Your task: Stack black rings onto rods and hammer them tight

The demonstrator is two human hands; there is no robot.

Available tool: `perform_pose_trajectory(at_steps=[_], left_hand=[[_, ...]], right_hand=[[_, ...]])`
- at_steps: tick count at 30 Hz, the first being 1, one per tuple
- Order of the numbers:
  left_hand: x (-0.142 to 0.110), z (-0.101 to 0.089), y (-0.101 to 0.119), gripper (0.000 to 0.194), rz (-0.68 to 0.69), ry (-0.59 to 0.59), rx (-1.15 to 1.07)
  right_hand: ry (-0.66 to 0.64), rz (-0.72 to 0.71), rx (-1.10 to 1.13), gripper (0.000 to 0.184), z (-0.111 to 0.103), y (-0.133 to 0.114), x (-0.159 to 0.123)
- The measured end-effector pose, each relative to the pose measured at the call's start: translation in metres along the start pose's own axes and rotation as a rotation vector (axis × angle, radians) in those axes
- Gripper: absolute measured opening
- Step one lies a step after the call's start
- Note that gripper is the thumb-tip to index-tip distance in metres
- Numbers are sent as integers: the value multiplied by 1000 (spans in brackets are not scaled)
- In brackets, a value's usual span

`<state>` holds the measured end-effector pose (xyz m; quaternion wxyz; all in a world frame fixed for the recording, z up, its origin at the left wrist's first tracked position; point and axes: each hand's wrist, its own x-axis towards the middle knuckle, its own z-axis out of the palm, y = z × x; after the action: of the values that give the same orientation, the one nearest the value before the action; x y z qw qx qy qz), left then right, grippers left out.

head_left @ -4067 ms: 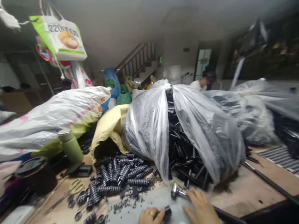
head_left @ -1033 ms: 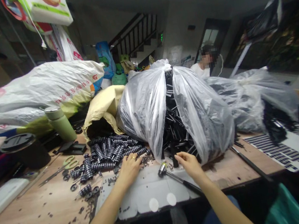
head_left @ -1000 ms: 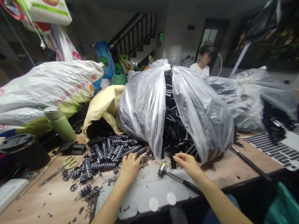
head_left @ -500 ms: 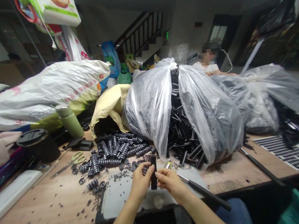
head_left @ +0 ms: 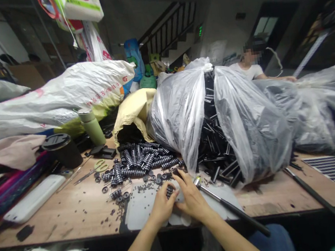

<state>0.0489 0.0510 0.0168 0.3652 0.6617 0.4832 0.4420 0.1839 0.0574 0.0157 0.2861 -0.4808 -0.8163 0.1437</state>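
Observation:
Over a grey-white mat (head_left: 140,211) at the table's front, my two hands work close together. My left hand (head_left: 162,205) is closed around a small black-and-white ribbed roller (head_left: 170,190), mostly hidden by the fingers. My right hand (head_left: 194,198) is curled beside it, its upper fingertips at a dark piece (head_left: 177,173) whose shape is largely covered. A heap of similar ribbed rollers (head_left: 137,158) lies just beyond, with loose black discs (head_left: 159,179) and tiny black bits around it. To the right, a hammer (head_left: 220,201) with a black handle lies across the mat.
Clear plastic bags (head_left: 181,111) of black tubes bulge behind my hands, beside a yellow sack (head_left: 134,109). Scissors (head_left: 91,171), a black cup (head_left: 62,151), a green bottle (head_left: 91,127) and a white case (head_left: 35,198) stand left. A person (head_left: 251,69) sits behind the bags.
The black rectangular piece held upright between my hands no longer shows that way. My right hand has reached up and over, nearer the left. The whole view has shifted rightward.

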Motion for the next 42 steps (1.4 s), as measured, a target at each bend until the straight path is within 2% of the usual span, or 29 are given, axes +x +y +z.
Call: perform_pose_trajectory(at_steps=[3, 8, 12, 14, 16, 18, 21, 23, 25, 29, 35, 39, 42], left_hand=[[-1, 2, 2, 9, -3, -2, 47], [-6, -5, -1, 14, -105, 216, 61], [-8, -11, 0, 20, -185, 324, -32], [-7, -11, 3, 25, -310, 342, -170], [-4, -9, 6, 29, -455, 316, -345], [-2, -8, 9, 32, -534, 274, -479], [-1, -7, 12, 33, -528, 158, -508], [-3, -7, 13, 33, -504, 72, -468], [-5, -7, 13, 34, -483, 35, -516], [-9, -10, 15, 40, -458, 86, -750], [-10, -11, 23, 55, -542, 92, -765], [-10, -5, 29, 42, -502, 201, -758], [-10, -2, 34, 39, -545, 186, -811]], right_hand=[[-40, -4, 60, 62, 3, 6, 2], [53, 121, 197, 27, 5, 10, 2], [146, 197, 286, 21, 7, 4, 4], [154, 230, 395, 19, 9, -2, 4], [128, 252, 506, 22, 9, -9, 2], [107, 227, 540, 33, 3, -16, -2], [-3, 33, 355, 81, -13, -22, -5], [-115, -99, 180, 98, -24, -22, -3], [-143, -124, 94, 95, -29, -19, -1], [-46, -61, 138, 105, -27, -15, -5], [-12, -109, 304, 115, -26, -32, -20], [-9, -142, 314, 114, -25, -41, -21], [-15, -133, 307, 113, -23, -42, -21]])
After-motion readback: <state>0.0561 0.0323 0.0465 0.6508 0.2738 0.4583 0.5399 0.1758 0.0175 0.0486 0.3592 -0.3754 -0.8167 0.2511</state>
